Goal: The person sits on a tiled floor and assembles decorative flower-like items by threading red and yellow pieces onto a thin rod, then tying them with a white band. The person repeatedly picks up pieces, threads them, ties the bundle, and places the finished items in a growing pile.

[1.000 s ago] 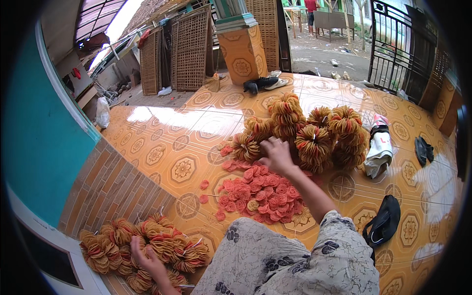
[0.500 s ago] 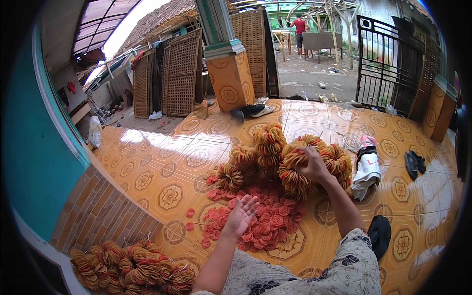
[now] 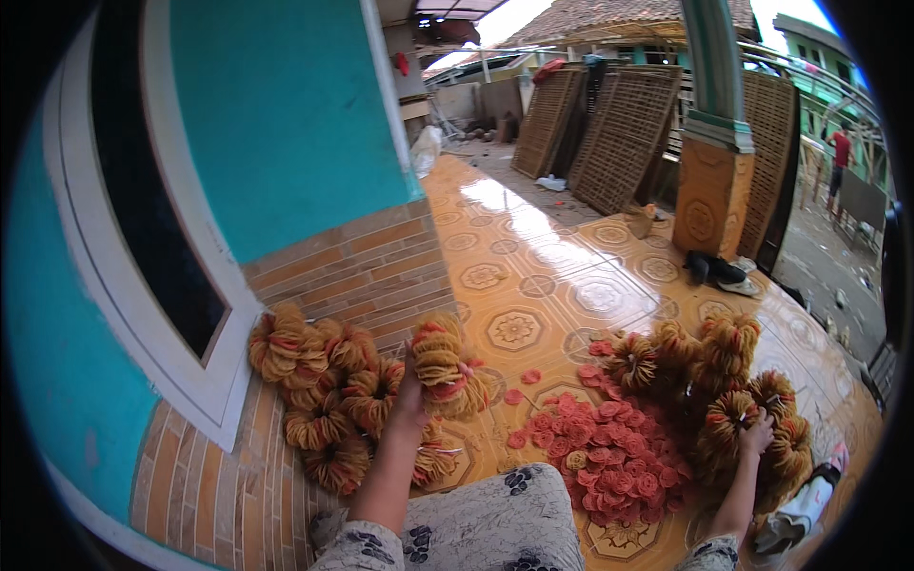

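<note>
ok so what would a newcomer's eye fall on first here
Probably the loose heap of coral-red discs on the patterned orange floor tiles, low and right of centre. Then the tan-and-red disc bundle in the left hand, near the centre, and the turquoise wall at upper left.

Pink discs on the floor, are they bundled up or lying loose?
Loose: the pink discs lie in a spread heap on the tiled floor, unlike the stacked tan bundle in the left hand.

With the loose discs (image 3: 619, 457) on the floor (image 3: 533, 276) taken as centre, one group of bundles (image 3: 367, 409) is found at nine o'clock, beside the wall (image 3: 371, 271), another group (image 3: 724, 404) at two; a pillar (image 3: 709, 190) is placed at one, panels (image 3: 624, 133) at twelve.
</note>
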The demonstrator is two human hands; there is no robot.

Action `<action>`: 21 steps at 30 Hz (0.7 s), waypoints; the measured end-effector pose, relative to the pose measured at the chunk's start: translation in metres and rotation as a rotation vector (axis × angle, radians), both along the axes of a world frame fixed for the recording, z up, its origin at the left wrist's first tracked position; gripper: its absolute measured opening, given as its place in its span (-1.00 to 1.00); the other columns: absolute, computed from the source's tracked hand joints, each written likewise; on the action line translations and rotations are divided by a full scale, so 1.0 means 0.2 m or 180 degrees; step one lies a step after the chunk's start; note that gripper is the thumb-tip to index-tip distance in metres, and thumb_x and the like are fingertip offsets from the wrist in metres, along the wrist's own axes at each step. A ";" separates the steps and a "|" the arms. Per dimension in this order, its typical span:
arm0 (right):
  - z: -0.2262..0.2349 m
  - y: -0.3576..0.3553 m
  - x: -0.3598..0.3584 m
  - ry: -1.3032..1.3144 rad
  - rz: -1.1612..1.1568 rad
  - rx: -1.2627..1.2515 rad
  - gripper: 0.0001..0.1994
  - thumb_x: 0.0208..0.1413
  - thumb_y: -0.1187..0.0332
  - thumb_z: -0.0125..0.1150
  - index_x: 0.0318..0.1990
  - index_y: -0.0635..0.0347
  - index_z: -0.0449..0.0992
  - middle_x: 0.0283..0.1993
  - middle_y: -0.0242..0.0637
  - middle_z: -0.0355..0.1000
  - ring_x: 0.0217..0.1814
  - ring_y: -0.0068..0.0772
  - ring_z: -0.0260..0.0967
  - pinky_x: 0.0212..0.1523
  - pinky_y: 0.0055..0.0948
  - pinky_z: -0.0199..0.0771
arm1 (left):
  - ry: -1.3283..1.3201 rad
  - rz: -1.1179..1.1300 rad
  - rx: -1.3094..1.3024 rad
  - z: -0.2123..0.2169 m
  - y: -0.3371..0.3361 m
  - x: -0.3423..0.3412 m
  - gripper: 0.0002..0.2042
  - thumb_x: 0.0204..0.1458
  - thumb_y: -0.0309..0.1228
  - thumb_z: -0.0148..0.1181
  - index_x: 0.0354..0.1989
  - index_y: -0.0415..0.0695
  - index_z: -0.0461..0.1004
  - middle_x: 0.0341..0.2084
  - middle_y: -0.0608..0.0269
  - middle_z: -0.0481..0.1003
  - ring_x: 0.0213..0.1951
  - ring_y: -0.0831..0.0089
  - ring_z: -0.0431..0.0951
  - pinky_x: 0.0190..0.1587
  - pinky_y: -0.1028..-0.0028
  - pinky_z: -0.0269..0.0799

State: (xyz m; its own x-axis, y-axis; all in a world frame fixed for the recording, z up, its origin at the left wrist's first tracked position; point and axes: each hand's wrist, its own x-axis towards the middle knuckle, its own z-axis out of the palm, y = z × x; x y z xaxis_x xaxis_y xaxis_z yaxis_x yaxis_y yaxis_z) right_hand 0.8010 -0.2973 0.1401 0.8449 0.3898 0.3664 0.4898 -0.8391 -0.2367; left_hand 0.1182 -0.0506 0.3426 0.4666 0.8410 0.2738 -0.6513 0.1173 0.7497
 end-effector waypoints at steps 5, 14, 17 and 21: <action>0.15 0.17 -0.11 -0.0841 0.0952 0.0436 -0.36 -0.21 0.36 0.49 0.10 0.12 0.32 0.05 -0.06 0.28 0.08 0.11 0.34 0.07 0.04 0.36 | 0.1580 0.2278 0.1115 0.86 -0.09 -0.73 -0.25 0.22 0.30 -0.37 0.15 -0.21 0.30 -0.10 -0.01 0.54 -0.14 0.28 0.63 -0.09 0.29 0.61; 1.11 0.68 -1.24 -0.0628 0.2664 0.1367 -0.49 -0.17 0.55 0.35 0.02 0.12 0.36 -0.01 -0.02 0.29 -0.07 0.20 0.40 -0.16 -0.02 0.50 | 0.4021 0.4153 0.2372 1.08 0.10 -1.43 -0.25 0.26 0.23 -0.27 0.19 -0.31 0.32 -0.06 -0.03 0.55 -0.02 0.16 0.57 0.09 0.26 0.45; 1.31 0.88 -1.63 -0.0719 0.3186 0.1820 -0.54 -0.08 0.45 0.40 0.02 0.13 0.39 -0.08 -0.05 0.34 -0.19 0.05 0.48 -0.30 -0.09 0.59 | 0.6299 0.3235 0.1020 0.90 0.35 -1.53 -0.24 0.23 0.23 -0.20 0.21 -0.32 0.31 0.01 -0.13 0.50 0.07 -0.03 0.50 0.19 0.21 0.33; 1.39 1.15 -2.14 0.0087 0.3922 0.2582 -0.51 -0.14 0.38 0.51 0.00 0.19 0.46 -0.06 -0.01 0.34 -0.07 -0.06 0.47 -0.16 -0.19 0.62 | 0.6532 0.3752 0.1173 0.65 0.45 -1.57 -0.24 0.20 0.22 -0.12 0.28 -0.26 0.24 0.14 -0.19 0.39 0.19 -0.05 0.36 0.26 0.13 0.23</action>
State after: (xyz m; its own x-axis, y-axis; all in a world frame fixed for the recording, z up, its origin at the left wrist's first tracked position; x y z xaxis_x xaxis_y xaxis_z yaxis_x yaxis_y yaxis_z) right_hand 0.3724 -0.0666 0.4185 0.1500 0.5520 0.8203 0.7677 0.4578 -0.4484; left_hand -0.1954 0.0395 0.4724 -0.2170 0.8875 0.4065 0.9736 0.1666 0.1561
